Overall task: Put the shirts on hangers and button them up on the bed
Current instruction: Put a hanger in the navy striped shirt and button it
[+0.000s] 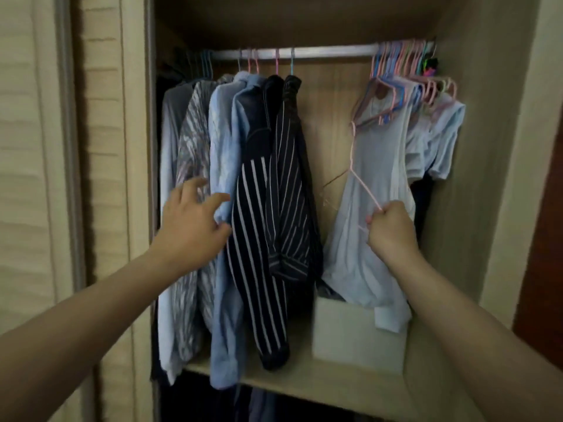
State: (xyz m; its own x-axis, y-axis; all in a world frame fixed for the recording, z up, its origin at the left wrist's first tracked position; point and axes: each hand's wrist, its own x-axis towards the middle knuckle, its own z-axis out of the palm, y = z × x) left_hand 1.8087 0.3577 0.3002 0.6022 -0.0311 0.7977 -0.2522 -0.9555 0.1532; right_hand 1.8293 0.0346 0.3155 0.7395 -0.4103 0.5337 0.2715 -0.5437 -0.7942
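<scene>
While the right hand is fisted tight round the bottom end of a thin pink hanger, the wire runs up and left from the fist, its long axis near vertical, hook end up by the bunch of empty hangers at the right of the rail. Hanger looks free of the rail, though blur makes that hard to confirm. It crosses in front of a pale blue tee hanging there, which droops over a beige box on the shelf.

Left hand is spread, fingers loose and reaching, holding nothing; fingertips sit against the light blue shirt, right beside the dark striped shirt. Grey patterned shirt hangs behind the hand.

Key relation: shirts hang left of centre, well apart from the hanger in the right fist; left hand is far nearer them. Shirts hang long axis straight down from the rail. Judging by that, left hand picks a shirt, right brings the hanger. Bed not in view.

Sliding slatted door at far left. No brands, labels or readable writing seen.
</scene>
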